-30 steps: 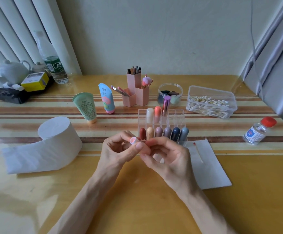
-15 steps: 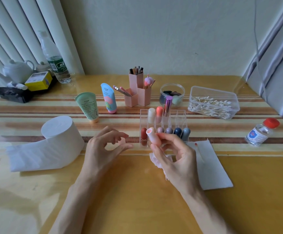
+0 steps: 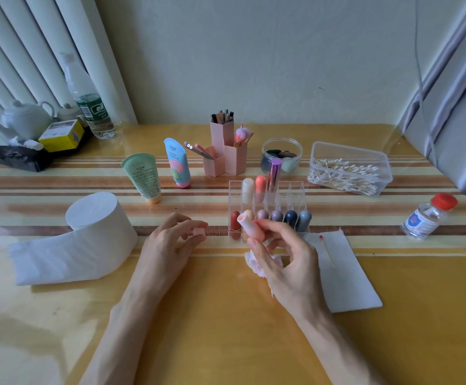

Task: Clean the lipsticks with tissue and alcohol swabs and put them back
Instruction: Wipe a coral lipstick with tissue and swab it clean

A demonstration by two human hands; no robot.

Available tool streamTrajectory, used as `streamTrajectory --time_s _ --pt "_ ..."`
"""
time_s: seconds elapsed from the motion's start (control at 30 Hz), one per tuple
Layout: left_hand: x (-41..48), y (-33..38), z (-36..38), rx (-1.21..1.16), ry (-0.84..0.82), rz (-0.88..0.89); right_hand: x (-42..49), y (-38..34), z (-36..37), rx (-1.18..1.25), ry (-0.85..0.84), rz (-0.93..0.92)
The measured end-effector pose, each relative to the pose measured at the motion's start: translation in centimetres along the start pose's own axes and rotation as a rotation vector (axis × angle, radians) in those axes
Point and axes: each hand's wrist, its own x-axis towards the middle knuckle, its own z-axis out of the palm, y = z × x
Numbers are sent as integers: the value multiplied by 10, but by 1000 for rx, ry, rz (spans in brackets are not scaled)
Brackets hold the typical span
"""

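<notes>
I watched the right hand point(image 3: 290, 262) clamped round the pink lipstick point(image 3: 251, 227), thumb and fingers gripping its body. Its bare tip was tilted up and to the left, just in front of the clear rack point(image 3: 295, 190) where the other lipsticks point(image 3: 277, 216) stood. A crumpled tissue point(image 3: 257, 265) was tucked under the same hand. The left hand point(image 3: 168, 245) pinched the small pink cap point(image 3: 199, 232) low over the table point(image 3: 226, 315), apart from the stick. My main worry was the exposed tip. It sat so near the front row that a careless swing could have smeared it on a neighbour or on a finger. Carrying stick and tissue in one hand looked crowded, so I judged either might slip. The cap was small and could have rolled off if released. A reach toward the alcohol bottle point(image 3: 426, 218), well to the right, might have brushed the used swab point(image 3: 326, 251) lying on the paper sheet point(image 3: 348, 279).
</notes>
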Motion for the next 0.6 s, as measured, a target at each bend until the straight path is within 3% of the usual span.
streamTrajectory --time_s 0.07,0.2,0.27,0.6 --pt "1 5 -3 -86 64 -44 0 0 0 -2 4 1" --pt "3 21 -7 -651 143 -228 -1 2 1 -78 -11 -44" --pt "2 26 -3 -769 116 -215 -1 3 1 -161 -25 -99" --pt "2 28 3 -825 32 -146 1 7 0 -223 -9 -246"
